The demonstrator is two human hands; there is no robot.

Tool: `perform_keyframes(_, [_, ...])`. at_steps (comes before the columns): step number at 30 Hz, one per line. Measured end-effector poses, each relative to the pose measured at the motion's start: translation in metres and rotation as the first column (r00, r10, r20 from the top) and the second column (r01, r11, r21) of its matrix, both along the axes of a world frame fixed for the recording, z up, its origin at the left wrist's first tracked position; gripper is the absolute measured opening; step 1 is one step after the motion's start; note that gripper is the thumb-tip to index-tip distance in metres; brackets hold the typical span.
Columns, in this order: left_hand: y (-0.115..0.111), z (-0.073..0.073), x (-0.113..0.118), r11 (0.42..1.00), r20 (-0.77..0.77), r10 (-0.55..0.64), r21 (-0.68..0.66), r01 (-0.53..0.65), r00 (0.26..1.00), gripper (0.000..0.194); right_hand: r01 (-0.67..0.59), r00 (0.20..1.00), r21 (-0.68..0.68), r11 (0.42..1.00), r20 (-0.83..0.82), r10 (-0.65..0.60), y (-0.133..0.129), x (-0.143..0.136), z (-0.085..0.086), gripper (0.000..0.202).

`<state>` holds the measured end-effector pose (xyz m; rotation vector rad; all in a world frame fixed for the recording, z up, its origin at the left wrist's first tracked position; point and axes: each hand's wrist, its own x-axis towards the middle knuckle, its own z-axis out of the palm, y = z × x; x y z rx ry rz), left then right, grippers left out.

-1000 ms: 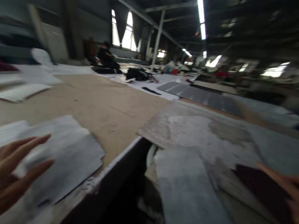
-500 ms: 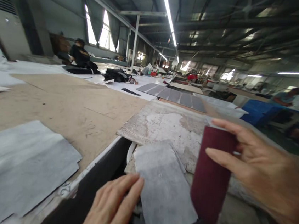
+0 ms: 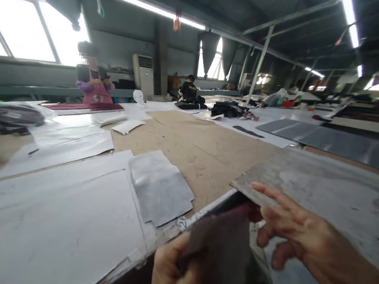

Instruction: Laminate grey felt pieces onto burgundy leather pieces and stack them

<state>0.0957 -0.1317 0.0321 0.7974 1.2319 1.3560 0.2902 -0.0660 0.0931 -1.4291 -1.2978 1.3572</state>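
My left hand (image 3: 176, 267) is closed around the lower left edge of a dark maroon piece of sheet material (image 3: 222, 249), blurred by motion. The piece is tilted over the dark gap at the table's edge. To its upper right is my right hand (image 3: 294, 236), fingers apart and bent. Its fingertips are close to the piece's upper corner; whether they touch it I cannot tell. Below the right hand lies a pale grey sheet (image 3: 300, 280), partly hidden by the hand. Another grey sheet with notched corners (image 3: 160, 188) rests flat on the table to the left.
A brown board (image 3: 190, 137) covers the table's middle, with large white sheets (image 3: 55, 223) at left. At right is a stained worktop (image 3: 333, 189); beyond it lies a grey panel (image 3: 332, 139). A person in a pink apron (image 3: 98, 91) and another in black (image 3: 188, 90) are farther back.
The view has swung left. The maroon piece has passed from my right hand to my left, which was empty beside the grey sheet. My right hand's fingers have spread off it.
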Motion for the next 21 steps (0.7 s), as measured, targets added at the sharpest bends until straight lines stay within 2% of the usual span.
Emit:
perform_keyframes(2, [0.006, -0.002, -0.013, 0.988, 0.175, 0.065, -0.151, -0.039, 0.982, 0.027, -0.012, 0.987, 0.029, 1.000, 0.160, 0.007, 0.017, 0.000, -0.008, 0.061])
perform_keyframes(5, [0.012, -0.009, -0.029, 0.966, 0.322, 0.150, -0.249, -0.069, 0.935, 0.033, -0.056, 0.950, 0.051, 0.997, 0.311, 0.038, 0.031, -0.007, -0.021, 0.046])
perform_keyframes(7, [0.015, -0.013, -0.035, 0.960, 0.350, 0.177, -0.269, -0.082, 0.920, 0.034, -0.188, 0.953, -0.036, 0.982, 0.233, 0.191, 0.030, -0.019, -0.028, 0.042])
perform_keyframes(9, [0.016, -0.015, -0.039, 0.956, 0.360, 0.198, -0.276, -0.099, 0.911, 0.034, -0.343, 0.935, -0.152, 0.927, 0.040, 0.353, 0.023, -0.036, -0.034, 0.037])
perform_keyframes(11, [0.016, -0.016, -0.042, 0.955, 0.367, 0.214, -0.273, -0.116, 0.905, 0.034, -0.429, 0.903, -0.227, 0.874, -0.145, 0.405, 0.017, -0.051, -0.040, 0.029])
perform_keyframes(14, [0.017, -0.018, -0.047, 0.953, 0.381, 0.229, -0.275, -0.127, 0.896, 0.035, -0.379, 0.920, -0.260, 0.888, -0.205, 0.333, 0.018, -0.068, -0.048, 0.021])
perform_keyframes(21, [0.017, -0.032, -0.066, 0.944, 0.297, 0.193, -0.315, -0.095, 0.935, 0.035, -0.316, 0.946, -0.114, 0.942, 0.036, 0.322, 0.044, -0.082, -0.055, 0.018])
